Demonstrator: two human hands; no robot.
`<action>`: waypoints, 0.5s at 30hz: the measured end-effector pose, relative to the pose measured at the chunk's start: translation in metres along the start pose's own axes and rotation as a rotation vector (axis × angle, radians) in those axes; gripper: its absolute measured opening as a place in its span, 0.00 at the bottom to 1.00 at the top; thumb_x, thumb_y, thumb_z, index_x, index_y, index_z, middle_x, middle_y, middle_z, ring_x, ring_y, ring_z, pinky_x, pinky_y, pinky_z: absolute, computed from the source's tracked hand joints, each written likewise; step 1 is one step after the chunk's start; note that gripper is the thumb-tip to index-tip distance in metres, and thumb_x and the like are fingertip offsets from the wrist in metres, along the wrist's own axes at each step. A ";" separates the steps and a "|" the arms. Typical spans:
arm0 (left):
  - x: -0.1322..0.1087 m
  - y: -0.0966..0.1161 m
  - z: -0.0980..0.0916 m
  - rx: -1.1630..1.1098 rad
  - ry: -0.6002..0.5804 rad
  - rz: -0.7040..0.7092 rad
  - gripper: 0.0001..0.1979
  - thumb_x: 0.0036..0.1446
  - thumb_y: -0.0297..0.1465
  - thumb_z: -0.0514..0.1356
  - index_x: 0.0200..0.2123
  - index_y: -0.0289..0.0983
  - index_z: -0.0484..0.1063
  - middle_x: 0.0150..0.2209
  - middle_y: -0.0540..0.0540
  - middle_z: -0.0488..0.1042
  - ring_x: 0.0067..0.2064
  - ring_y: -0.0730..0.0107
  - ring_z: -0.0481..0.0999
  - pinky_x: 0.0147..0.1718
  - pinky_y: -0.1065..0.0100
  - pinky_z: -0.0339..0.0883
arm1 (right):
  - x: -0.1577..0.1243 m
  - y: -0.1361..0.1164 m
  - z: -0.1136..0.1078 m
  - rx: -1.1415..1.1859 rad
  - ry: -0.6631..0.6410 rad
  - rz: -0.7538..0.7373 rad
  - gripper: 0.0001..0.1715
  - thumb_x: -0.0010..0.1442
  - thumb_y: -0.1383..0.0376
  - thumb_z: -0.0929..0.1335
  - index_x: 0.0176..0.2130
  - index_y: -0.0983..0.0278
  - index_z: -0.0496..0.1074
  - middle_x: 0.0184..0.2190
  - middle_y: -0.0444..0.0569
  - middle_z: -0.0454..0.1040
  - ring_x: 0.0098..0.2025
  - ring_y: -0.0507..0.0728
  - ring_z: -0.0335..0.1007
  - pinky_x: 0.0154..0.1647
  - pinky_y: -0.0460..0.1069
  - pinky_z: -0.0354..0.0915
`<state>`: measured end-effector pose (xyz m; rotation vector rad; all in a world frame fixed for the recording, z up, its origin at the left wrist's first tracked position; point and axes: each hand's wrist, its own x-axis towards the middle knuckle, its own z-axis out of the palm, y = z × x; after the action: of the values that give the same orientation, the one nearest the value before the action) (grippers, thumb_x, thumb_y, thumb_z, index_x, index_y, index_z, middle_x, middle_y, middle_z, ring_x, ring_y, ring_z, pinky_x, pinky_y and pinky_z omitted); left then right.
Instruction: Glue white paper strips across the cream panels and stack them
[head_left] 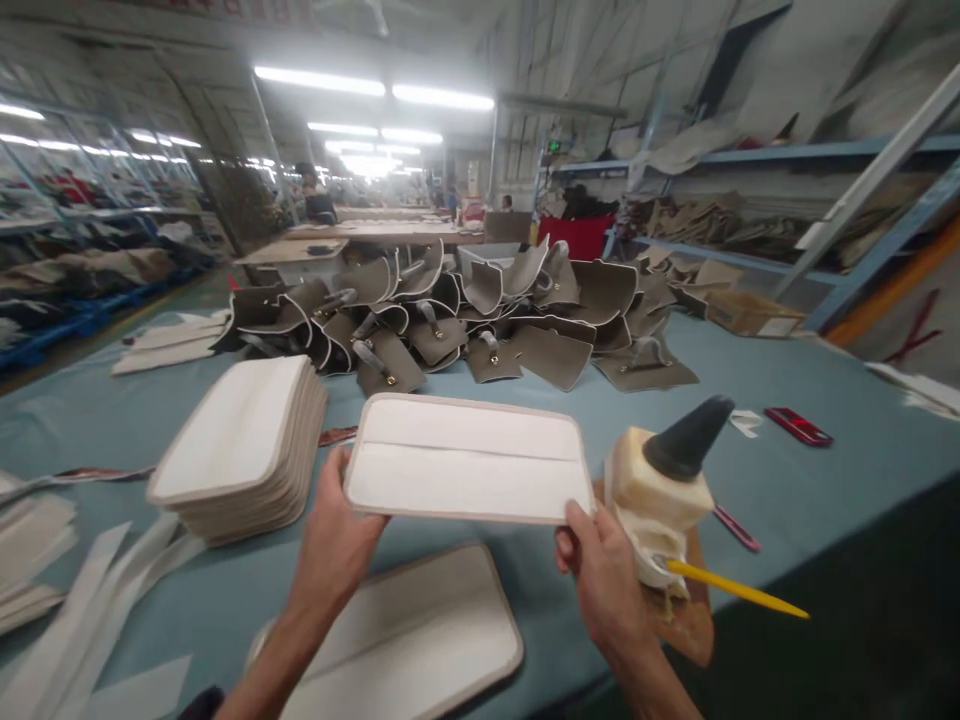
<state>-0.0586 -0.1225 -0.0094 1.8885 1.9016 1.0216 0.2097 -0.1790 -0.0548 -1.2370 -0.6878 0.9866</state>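
Note:
A white rectangular panel (469,460) with rounded corners, a beige edge and a lengthwise seam is held up above the table. My left hand (341,540) grips its left end, fingers partly hidden behind it. At the lower right corner, my right hand (596,555) pinches the panel with the thumb on its face. Below, between my forearms, a similar panel (442,630) lies on the table. A tall stack of such panels (232,430) stands to the left. Beside my right hand is a glue-smeared container (660,480) with a dark cone-shaped top and a yellow stick (742,588).
Grey-brown bag pieces (525,330) with handles are heaped across the back of the blue-green table (750,510). White strips (97,620) lie at the left. A red phone-like object (799,426) and a pink tool (736,528) lie at the right. Shelves (750,155) stand behind.

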 end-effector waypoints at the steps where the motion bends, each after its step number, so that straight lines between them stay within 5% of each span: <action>1: -0.008 -0.003 -0.014 -0.100 -0.058 -0.070 0.34 0.55 0.41 0.60 0.63 0.36 0.60 0.61 0.34 0.73 0.60 0.45 0.74 0.59 0.46 0.69 | -0.006 -0.002 0.001 -0.042 -0.020 -0.014 0.27 0.59 0.42 0.73 0.35 0.61 0.68 0.19 0.36 0.63 0.20 0.50 0.58 0.19 0.43 0.58; 5: -0.051 -0.017 -0.063 -0.283 -0.165 -0.197 0.29 0.48 0.38 0.61 0.56 0.39 0.71 0.55 0.40 0.79 0.56 0.49 0.78 0.59 0.51 0.71 | -0.029 -0.009 0.008 -0.258 -0.079 -0.083 0.30 0.60 0.38 0.70 0.35 0.61 0.68 0.18 0.38 0.64 0.20 0.51 0.59 0.20 0.45 0.60; 9: -0.098 -0.041 -0.099 -0.473 -0.317 -0.334 0.34 0.50 0.44 0.66 0.61 0.41 0.69 0.54 0.39 0.80 0.52 0.49 0.80 0.54 0.52 0.76 | -0.052 -0.009 0.018 -0.399 -0.139 -0.059 0.36 0.57 0.34 0.69 0.43 0.63 0.71 0.17 0.38 0.64 0.19 0.53 0.61 0.20 0.47 0.61; 12: -0.126 -0.058 -0.118 -0.571 -0.319 -0.404 0.38 0.51 0.49 0.67 0.63 0.44 0.68 0.54 0.41 0.79 0.51 0.50 0.80 0.52 0.53 0.76 | -0.070 -0.004 0.026 -0.426 -0.186 0.010 0.42 0.56 0.34 0.69 0.51 0.66 0.70 0.18 0.39 0.67 0.19 0.54 0.63 0.19 0.47 0.61; 15: -0.148 -0.070 -0.128 -0.517 -0.289 -0.440 0.37 0.55 0.54 0.63 0.64 0.44 0.67 0.45 0.44 0.81 0.39 0.57 0.79 0.44 0.57 0.78 | -0.084 0.003 0.032 -0.446 -0.218 0.039 0.44 0.56 0.36 0.69 0.55 0.67 0.70 0.20 0.39 0.67 0.20 0.54 0.62 0.19 0.47 0.61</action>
<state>-0.1774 -0.2928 -0.0043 1.1876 1.5860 0.9198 0.1446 -0.2404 -0.0441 -1.5457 -1.1010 1.0425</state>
